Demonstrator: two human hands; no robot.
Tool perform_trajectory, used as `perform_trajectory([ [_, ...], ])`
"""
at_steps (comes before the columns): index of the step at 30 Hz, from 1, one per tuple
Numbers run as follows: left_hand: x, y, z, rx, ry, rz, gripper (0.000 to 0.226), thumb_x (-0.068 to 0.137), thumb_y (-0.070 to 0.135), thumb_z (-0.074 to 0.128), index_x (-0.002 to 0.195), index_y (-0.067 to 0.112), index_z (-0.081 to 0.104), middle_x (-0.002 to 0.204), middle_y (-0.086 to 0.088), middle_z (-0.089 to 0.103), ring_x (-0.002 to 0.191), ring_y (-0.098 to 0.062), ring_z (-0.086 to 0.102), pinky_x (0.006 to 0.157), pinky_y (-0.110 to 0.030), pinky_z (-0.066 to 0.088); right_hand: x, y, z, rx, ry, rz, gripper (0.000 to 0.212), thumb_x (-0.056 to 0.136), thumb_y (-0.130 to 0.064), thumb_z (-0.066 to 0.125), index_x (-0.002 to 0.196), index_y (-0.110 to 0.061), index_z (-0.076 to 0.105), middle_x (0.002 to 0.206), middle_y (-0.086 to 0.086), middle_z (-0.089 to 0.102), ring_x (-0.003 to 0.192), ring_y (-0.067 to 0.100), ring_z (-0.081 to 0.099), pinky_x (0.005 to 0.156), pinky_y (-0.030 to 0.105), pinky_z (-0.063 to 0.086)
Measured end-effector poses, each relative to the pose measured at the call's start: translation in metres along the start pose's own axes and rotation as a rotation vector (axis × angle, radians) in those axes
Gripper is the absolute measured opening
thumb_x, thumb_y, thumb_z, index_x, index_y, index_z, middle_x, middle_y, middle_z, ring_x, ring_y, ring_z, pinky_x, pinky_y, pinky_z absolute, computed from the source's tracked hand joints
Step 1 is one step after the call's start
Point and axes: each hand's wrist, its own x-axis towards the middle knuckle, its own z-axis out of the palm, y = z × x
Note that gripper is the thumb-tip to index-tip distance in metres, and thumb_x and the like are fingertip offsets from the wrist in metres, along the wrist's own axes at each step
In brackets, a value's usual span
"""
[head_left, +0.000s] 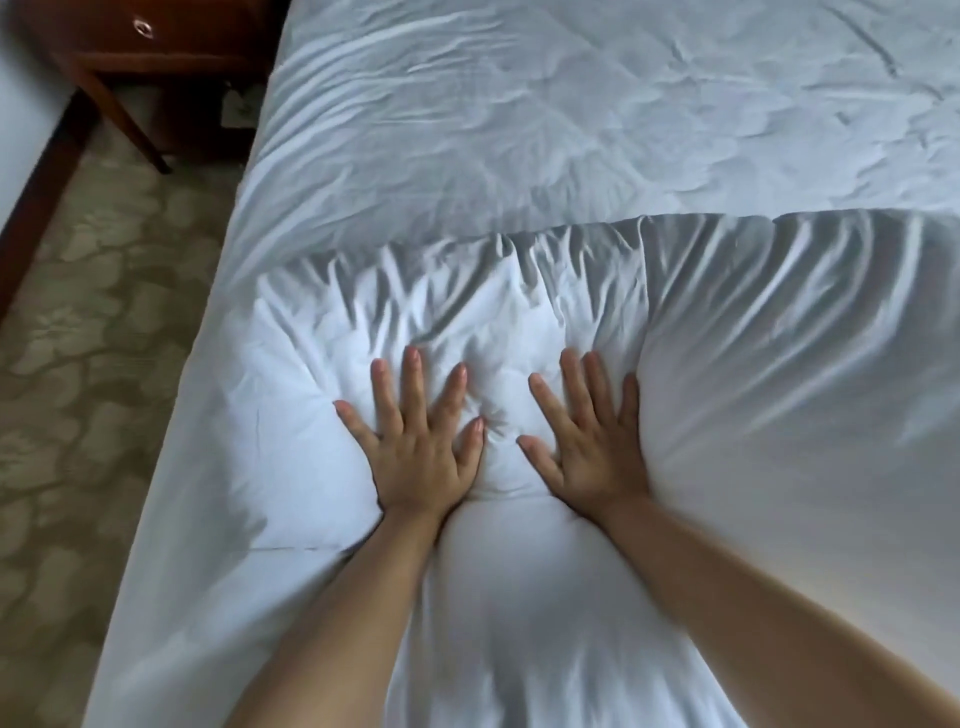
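1. Head view: both hands lie palm-down, side by side, on a white pillow (322, 374) at 6 o'clock on the bed (519, 130).
2. The left hand (421, 457) has its fingers (413, 374) straight and spread. They grasp nothing and press flat into the cloth.
3. The right hand (587, 452) does the same, released and flat. Its outer edge touches the crease where a second pillow (779, 364) begins toward 3 o'clock.
4. Done so far, as I judge it: the pillow is on the bed at the near edge, and the palms dent its middle, so flattening or plumping is under way.
5. Left to do: creases fan from the hands toward 12 o'clock and bunch along the pillow's far edge. The second pillow is rippled too, and no hand touches it. The work looks about midway.
6. Surface: a white sheet (675, 78), lightly wrinkled, covers the bed from the pillows out to 12 o'clock.
7. Room: a dark wooden nightstand (156, 57) with a round metal pull stands at 11 o'clock, just beside the bed. Patterned beige carpet (78, 364) runs along 9 o'clock.
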Motion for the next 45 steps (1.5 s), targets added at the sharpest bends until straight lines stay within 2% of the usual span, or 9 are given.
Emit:
perform_trajectory([
  [12, 0.007, 0.004, 0.011, 0.042, -0.176, -0.020, 0.061, 0.088, 0.057, 0.031, 0.146, 0.039, 0.023, 0.159, -0.007, 0.018, 0.145, -0.034, 0.007, 0.107, -0.066, -0.009, 0.003, 0.000, 0.022, -0.010, -0.122, 0.049, 0.064, 0.090, -0.058, 0.032, 0.147, -0.030, 0.026, 0.156, 0.009, 0.025, 0.144, 0.027, 0.017, 0.114, 0.051, -0.001],
  [17, -0.024, 0.014, -0.041, -0.035, -0.192, -0.038, 0.054, 0.092, 0.049, 0.033, 0.143, 0.032, 0.039, 0.155, -0.008, 0.028, 0.145, -0.032, 0.019, 0.111, -0.064, 0.009, -0.039, -0.025, -0.025, 0.087, -0.311, 0.162, 0.070, 0.085, -0.062, 0.001, 0.146, -0.033, -0.017, 0.160, 0.002, -0.009, 0.147, 0.015, -0.012, 0.110, 0.036, -0.021],
  [22, -0.107, 0.015, -0.080, -0.010, -0.239, 0.046, 0.057, 0.093, 0.047, 0.036, 0.146, 0.028, 0.036, 0.155, -0.013, 0.026, 0.145, -0.033, 0.020, 0.114, -0.059, 0.013, -0.132, -0.045, -0.046, 0.184, -0.303, 0.110, 0.063, 0.096, -0.058, 0.013, 0.150, -0.025, 0.021, 0.157, 0.010, 0.022, 0.144, 0.024, 0.019, 0.114, 0.044, 0.006],
  [24, -0.109, 0.016, -0.079, 0.038, -0.299, 0.036, 0.057, 0.091, 0.048, 0.034, 0.145, 0.029, 0.039, 0.156, -0.014, 0.024, 0.145, -0.034, 0.018, 0.113, -0.061, 0.012, -0.133, -0.049, -0.046, 0.104, -0.343, 0.112, 0.066, 0.095, -0.059, 0.009, 0.151, -0.024, 0.017, 0.157, 0.012, 0.019, 0.146, 0.025, 0.018, 0.114, 0.045, 0.001],
  [28, -0.082, 0.023, -0.096, 0.038, -0.432, -0.027, 0.062, 0.088, 0.056, 0.022, 0.144, 0.034, 0.039, 0.156, -0.009, 0.025, 0.145, -0.032, 0.016, 0.113, -0.060, 0.002, -0.108, -0.044, -0.069, -0.038, -0.423, 0.095, 0.080, 0.079, -0.064, -0.007, 0.152, -0.031, -0.004, 0.161, 0.003, -0.007, 0.148, 0.018, -0.009, 0.111, 0.045, -0.017],
  [33, -0.089, 0.018, -0.123, 0.110, -0.631, 0.035, 0.075, 0.081, 0.071, -0.002, 0.149, 0.042, -0.004, 0.159, -0.002, -0.018, 0.144, -0.030, -0.021, 0.106, -0.058, -0.022, -0.148, 0.025, -0.105, -0.138, -0.397, 0.233, 0.078, 0.085, -0.066, 0.007, 0.153, -0.030, 0.006, 0.161, -0.004, -0.009, 0.147, 0.016, -0.012, 0.111, 0.036, -0.023],
  [36, -0.080, 0.032, -0.140, 0.092, -0.715, -0.021, 0.067, 0.091, 0.067, 0.018, 0.149, 0.042, -0.005, 0.159, -0.001, -0.018, 0.144, -0.032, -0.019, 0.108, -0.064, -0.013, -0.152, 0.022, -0.123, -0.157, -0.461, 0.241, 0.073, 0.090, -0.063, 0.027, 0.153, -0.027, 0.013, 0.161, 0.000, -0.002, 0.148, 0.020, -0.004, 0.115, 0.045, -0.009],
  [39, -0.069, 0.055, -0.156, -0.009, -0.630, -0.012, 0.059, 0.095, 0.058, 0.025, 0.149, 0.044, 0.004, 0.161, 0.002, -0.006, 0.146, -0.030, -0.004, 0.111, -0.066, 0.001, -0.139, 0.039, -0.153, -0.158, -0.338, 0.217, 0.071, 0.089, -0.056, 0.044, 0.151, -0.026, 0.026, 0.161, 0.005, 0.007, 0.148, 0.024, 0.003, 0.113, 0.045, -0.011],
  [45, -0.051, 0.126, -0.153, -0.059, -0.623, 0.089, 0.054, 0.100, 0.051, 0.020, 0.150, 0.042, 0.001, 0.160, 0.003, -0.014, 0.145, -0.033, -0.012, 0.112, -0.062, 0.005, -0.123, 0.100, -0.179, -0.184, -0.275, 0.194, 0.075, 0.079, -0.060, 0.037, 0.147, -0.028, 0.035, 0.159, 0.003, 0.020, 0.148, 0.027, 0.009, 0.107, 0.043, -0.025],
])
